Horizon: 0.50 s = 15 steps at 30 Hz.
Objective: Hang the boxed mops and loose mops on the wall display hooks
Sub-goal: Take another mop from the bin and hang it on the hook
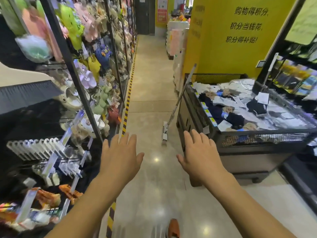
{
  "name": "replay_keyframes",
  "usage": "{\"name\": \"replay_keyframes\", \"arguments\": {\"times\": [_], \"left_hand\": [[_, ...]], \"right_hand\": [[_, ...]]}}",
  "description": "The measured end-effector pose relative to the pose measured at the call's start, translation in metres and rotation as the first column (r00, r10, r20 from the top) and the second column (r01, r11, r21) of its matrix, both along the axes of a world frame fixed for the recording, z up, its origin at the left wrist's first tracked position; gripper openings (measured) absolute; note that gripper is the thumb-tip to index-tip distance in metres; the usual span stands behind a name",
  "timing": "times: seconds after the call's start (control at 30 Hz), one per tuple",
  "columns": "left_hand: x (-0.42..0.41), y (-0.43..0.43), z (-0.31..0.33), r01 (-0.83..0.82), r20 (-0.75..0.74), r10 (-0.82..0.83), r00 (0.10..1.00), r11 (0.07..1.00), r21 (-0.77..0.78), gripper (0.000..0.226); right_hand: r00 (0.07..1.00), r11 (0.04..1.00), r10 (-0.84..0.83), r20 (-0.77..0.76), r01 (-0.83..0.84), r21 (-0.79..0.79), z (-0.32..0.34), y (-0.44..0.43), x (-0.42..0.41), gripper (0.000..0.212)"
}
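A loose flat mop (pixel 173 112) leans against the left side of a black mesh bin, its long handle slanting up to the right and its pale head standing on the floor. A second white mop handle (pixel 270 69) rises at the far right, behind the bin. My left hand (pixel 121 155) and my right hand (pixel 200 152) stretch forward over the aisle with straight, spread fingers and hold nothing. Both hands are well short of the leaning mop. No boxed mops show in view.
A black mesh bin (pixel 257 137) of folded socks and cloths stands on the right. On the left, tall racks (pixel 82 93) of slippers and small goods line the aisle, edged by yellow-black floor tape (pixel 127 102). A yellow pillar (pixel 231 40) rises behind the bin.
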<state>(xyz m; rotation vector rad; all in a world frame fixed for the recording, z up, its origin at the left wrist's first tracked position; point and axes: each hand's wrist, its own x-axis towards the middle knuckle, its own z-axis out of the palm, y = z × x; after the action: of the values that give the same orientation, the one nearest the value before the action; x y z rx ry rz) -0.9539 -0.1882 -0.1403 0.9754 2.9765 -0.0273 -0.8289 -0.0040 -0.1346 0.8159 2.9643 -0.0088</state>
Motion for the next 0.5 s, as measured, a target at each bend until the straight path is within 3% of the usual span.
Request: {"name": "replay_keyframes", "arguments": {"times": [0.5], "left_hand": [[-0.192,0.153,0.024,-0.151,-0.090,0.147,0.985,0.988,-0.040,0.071]], "right_hand": [[0.984,0.986,0.154,-0.093,-0.159,-0.050,0.005,0.157,-0.227,0.076]]}}
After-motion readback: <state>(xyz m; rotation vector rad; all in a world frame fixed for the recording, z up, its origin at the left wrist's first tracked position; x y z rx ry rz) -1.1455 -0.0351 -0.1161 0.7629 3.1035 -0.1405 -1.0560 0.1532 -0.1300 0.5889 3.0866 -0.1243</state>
